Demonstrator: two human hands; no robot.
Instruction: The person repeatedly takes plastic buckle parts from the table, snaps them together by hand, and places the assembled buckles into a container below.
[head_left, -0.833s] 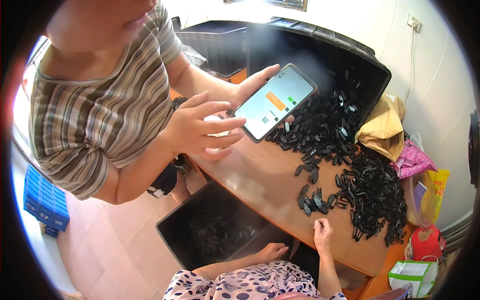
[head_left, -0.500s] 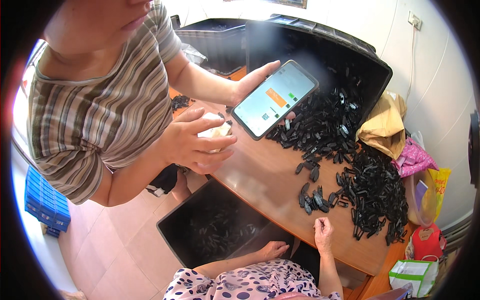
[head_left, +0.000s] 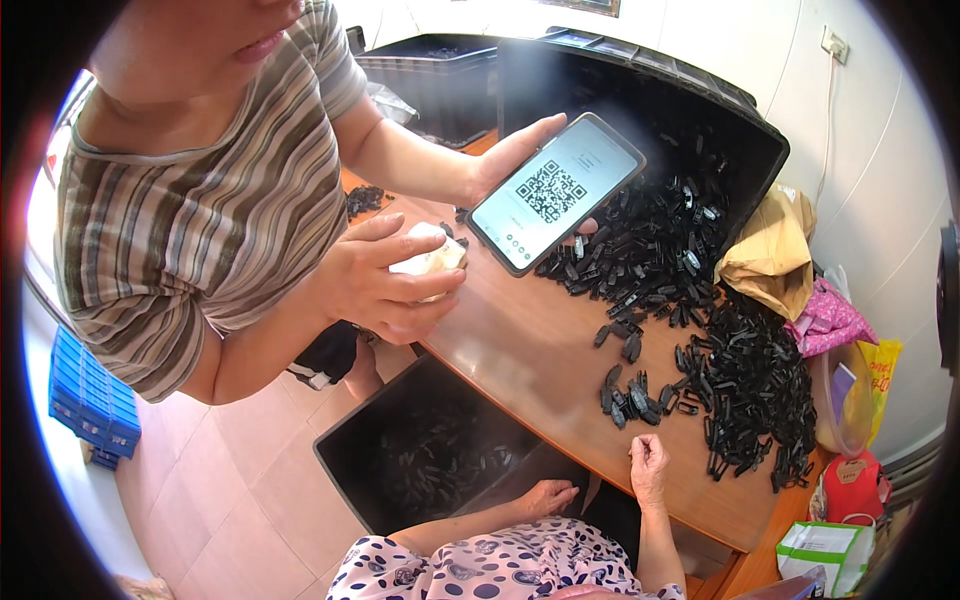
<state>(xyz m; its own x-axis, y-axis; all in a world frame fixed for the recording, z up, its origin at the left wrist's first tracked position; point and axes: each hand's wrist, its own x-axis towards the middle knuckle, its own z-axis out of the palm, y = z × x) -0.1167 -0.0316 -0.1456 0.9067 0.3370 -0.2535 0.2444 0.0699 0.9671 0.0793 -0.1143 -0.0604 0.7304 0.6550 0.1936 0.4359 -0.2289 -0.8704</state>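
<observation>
My right hand (head_left: 649, 459) rests at the near edge of the wooden table (head_left: 500, 345), its fingers curled into a loose fist with nothing seen in them. A small group of black plastic clip-like parts (head_left: 630, 400) lies just beyond it. Lower and to the left, my left hand (head_left: 548, 496) lies below the table edge, above my lap, fingers loosely stretched and holding nothing visible. Across the table a person in a striped shirt holds a smartphone (head_left: 556, 193) with a square code on its screen. That person's other hand holds a whitish-yellow item (head_left: 432, 258), partly hidden by fingers.
A large black crate (head_left: 640, 100) lies tipped, black parts (head_left: 760, 380) spilling from it. Another black bin (head_left: 420, 440) with parts stands beside my left arm. Along the right are a brown paper bag (head_left: 768, 245), a pink bag (head_left: 832, 318) and a red bag (head_left: 853, 487). Blue crates (head_left: 95, 395) stand far left.
The phone's screen has switched from a page with an orange block to a large square code. The phone has shifted slightly up and right in view. My hands have not moved.
</observation>
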